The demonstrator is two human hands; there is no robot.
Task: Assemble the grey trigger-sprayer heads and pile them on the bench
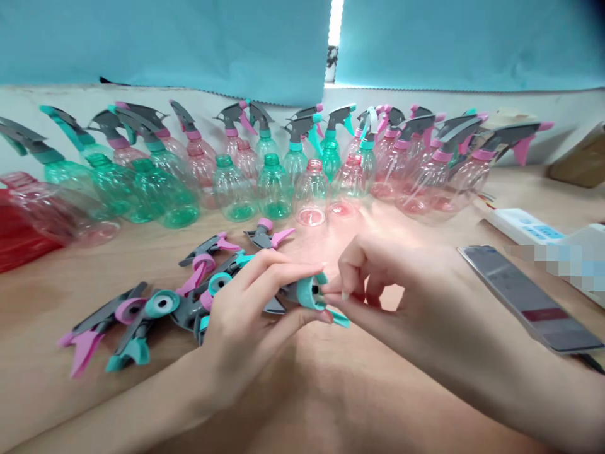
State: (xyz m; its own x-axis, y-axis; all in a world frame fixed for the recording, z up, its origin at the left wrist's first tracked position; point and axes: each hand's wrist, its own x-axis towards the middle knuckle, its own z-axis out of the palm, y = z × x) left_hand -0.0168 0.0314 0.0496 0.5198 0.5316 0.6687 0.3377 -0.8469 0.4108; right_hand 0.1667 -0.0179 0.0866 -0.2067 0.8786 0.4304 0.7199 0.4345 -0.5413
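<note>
My left hand (pixel 255 309) grips a grey spray trigger head with a teal collar (pixel 308 293), its opening turned toward my right hand. My right hand (pixel 378 284) pinches with thumb and forefinger right at that opening; whatever sits between the fingertips is too small to make out. Beside my left hand lies a pile of loose spray heads, among them one with a pink collar (pixel 130 310) and one with a teal collar (pixel 161 304). Another pink-collared spray head (pixel 265 233) rests beyond my left fingers.
Clear green bottles (pixel 275 189) and pink bottles (pixel 312 195) without heads stand before a row of bottles with spray heads (pixel 295 142) along the wall. At the right are a phone (pixel 529 299) and a white power strip (pixel 524 226). A red bag (pixel 23 233) lies far left.
</note>
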